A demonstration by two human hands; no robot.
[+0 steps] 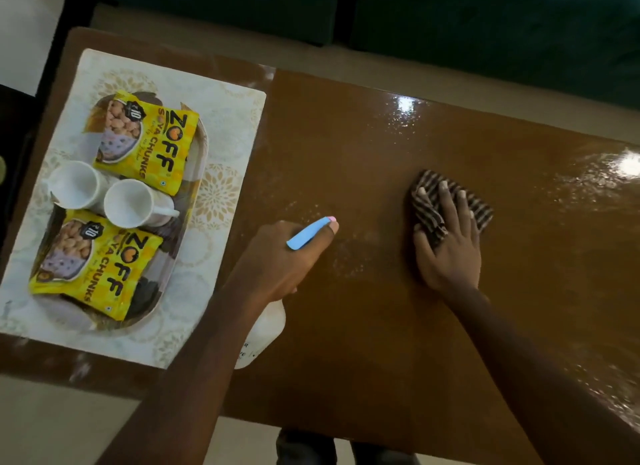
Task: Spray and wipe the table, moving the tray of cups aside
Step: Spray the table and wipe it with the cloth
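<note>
My left hand (282, 260) grips a spray bottle (265, 329) with a white body and a blue nozzle, held over the middle of the brown table (363, 343). Fine spray droplets speckle the wood just ahead of the nozzle. My right hand (448, 242) lies flat on a dark striped cloth (479, 208) and presses it onto the table right of centre. At the left end a wooden tray (199, 159) carries two white cups (128, 203) and two yellow snack packets (149, 142). The tray rests on a pale patterned mat (221, 118).
Wet glare patches shine at the table's far right. A dark green sofa (450, 21) runs along the far side. Pale floor (52, 423) shows below the near edge, and my legs stand close to that edge.
</note>
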